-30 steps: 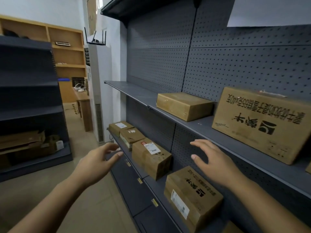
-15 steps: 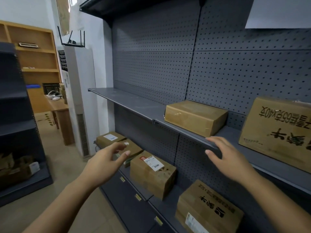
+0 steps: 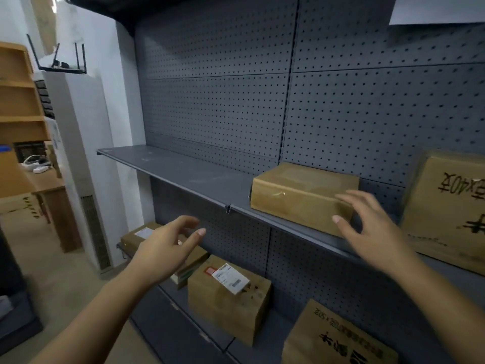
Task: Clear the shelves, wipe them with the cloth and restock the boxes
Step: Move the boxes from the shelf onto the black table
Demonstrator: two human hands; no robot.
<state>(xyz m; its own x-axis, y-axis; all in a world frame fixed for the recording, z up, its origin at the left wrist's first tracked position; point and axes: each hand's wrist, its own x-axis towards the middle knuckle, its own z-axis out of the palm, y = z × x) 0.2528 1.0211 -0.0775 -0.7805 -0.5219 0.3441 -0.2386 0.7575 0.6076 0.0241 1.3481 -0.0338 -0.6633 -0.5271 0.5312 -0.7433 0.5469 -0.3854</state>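
The person stands in front of a grey shelf unit with a back wall (image 3: 223,101) full of little holes. Both hands are up, empty and loose, with nothing in them.

The right hand (image 3: 367,232) has its fingers spread wide by the right end of a flat cardboard box (image 3: 296,198). It is hard to tell if the fingers touch the box yet. The left hand (image 3: 168,248) hangs in the air lower down and well to the left, fingers a little bent. It looks ready to come up to the box's other end, since a wide box is easier to lift with two hands.

The flat box sits on the upper shelf (image 3: 183,174), close to the front edge. A big printed box (image 3: 446,211) stands near it on the right. The left part of that shelf is bare.

On the lower shelf (image 3: 273,329) sit a box with a white label (image 3: 225,295) and another printed box (image 3: 336,337). One more box (image 3: 136,236) peeks out behind the left hand.

No cloth shows anywhere. The boxes are not off the shelves yet, so this looks like the clearing part, near the start of the job. Wiping probably has to wait until the boxes are gone.
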